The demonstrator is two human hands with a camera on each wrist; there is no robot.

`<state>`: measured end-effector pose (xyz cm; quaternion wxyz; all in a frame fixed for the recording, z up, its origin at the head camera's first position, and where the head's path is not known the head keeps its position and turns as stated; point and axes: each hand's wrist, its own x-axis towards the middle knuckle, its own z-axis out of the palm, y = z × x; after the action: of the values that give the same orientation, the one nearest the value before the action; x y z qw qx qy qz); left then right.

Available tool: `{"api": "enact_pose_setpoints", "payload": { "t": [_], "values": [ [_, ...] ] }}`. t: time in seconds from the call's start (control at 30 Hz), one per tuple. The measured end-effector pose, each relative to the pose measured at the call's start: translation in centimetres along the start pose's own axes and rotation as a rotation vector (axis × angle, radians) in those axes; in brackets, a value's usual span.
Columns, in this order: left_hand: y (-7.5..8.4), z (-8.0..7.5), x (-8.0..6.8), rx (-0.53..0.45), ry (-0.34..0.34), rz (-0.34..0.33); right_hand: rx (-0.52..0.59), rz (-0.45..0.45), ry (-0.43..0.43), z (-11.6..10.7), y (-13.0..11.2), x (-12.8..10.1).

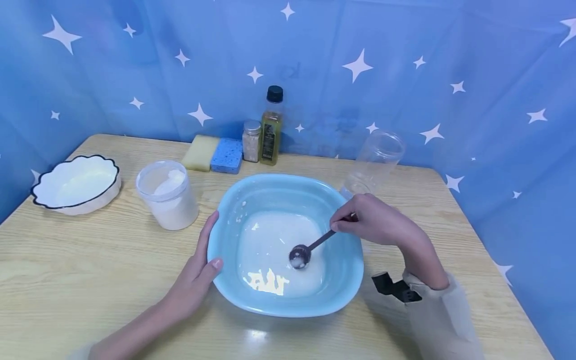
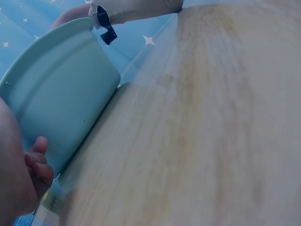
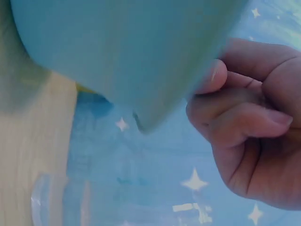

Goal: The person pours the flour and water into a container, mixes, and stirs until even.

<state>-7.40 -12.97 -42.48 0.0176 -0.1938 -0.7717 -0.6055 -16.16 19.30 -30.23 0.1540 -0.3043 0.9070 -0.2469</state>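
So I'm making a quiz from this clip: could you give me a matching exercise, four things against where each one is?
Things:
1 spoon
2 sponges
3 scalloped white dish
4 left hand

Places:
A far left of the table
B on the blue basin's rim
C in the milky liquid
D at the backdrop, beside the bottles

Pairs: 1-C, 2-D, 3-A, 4-B

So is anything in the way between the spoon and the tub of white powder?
Yes. The spoon sits down inside the blue basin, so the basin's left wall lies between it and the powder tub. The left hand also rests on that rim. Above the rim, nothing visible blocks the way.
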Motion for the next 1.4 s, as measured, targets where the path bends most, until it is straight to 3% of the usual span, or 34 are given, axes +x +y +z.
{"api": "enact_pose_setpoints", "payload": {
  "t": [0.17,0.37,0.43,0.53,0.63,0.7,0.87,0.97,1.03,1.2,1.3,1.4],
  "values": [
    [-0.1,-0.1,-0.1,0.001,0.016,-0.001,0.027,-0.07,0.011,2.1,-1.1,1.9],
    [0.1,-0.2,-0.1,-0.005,0.008,-0.015,-0.049,0.035,0.149,1.8,-1.0,1.9],
    [0.0,-0.2,0.0,-0.016,-0.003,-0.022,-0.062,0.05,0.14,1.1,-0.6,1.2],
    [0.0,-0.2,0.0,-0.019,-0.01,-0.028,-0.034,-0.003,0.066,0.5,-0.3,0.3],
    [0.0,-0.2,0.0,-0.013,-0.004,-0.026,0.014,-0.088,-0.002,1.3,-0.7,0.6],
    [0.0,-0.2,0.0,-0.008,0.001,-0.019,0.036,-0.139,0.004,2.5,-1.3,1.4],
    [-0.1,-0.2,-0.1,0.0,0.012,0.009,-0.014,-0.109,0.174,4.7,-2.8,3.0],
    [-0.2,-0.2,0.0,-0.028,-0.004,0.022,-0.088,-0.013,0.261,4.2,-2.4,2.7],
    [-0.2,-0.2,0.1,-0.046,-0.018,0.028,-0.119,0.042,0.267,3.2,-1.8,2.1],
    [-0.2,-0.2,0.1,-0.037,-0.033,0.011,-0.062,0.074,0.106,0.3,-0.6,-0.2],
    [-0.2,-0.2,0.1,-0.031,-0.033,0.001,-0.001,0.009,-0.032,-0.5,-0.4,-1.0],
    [-0.3,-0.2,0.1,-0.028,-0.03,0.002,0.036,-0.075,-0.102,0.2,-0.7,-0.5]
  ]
}}
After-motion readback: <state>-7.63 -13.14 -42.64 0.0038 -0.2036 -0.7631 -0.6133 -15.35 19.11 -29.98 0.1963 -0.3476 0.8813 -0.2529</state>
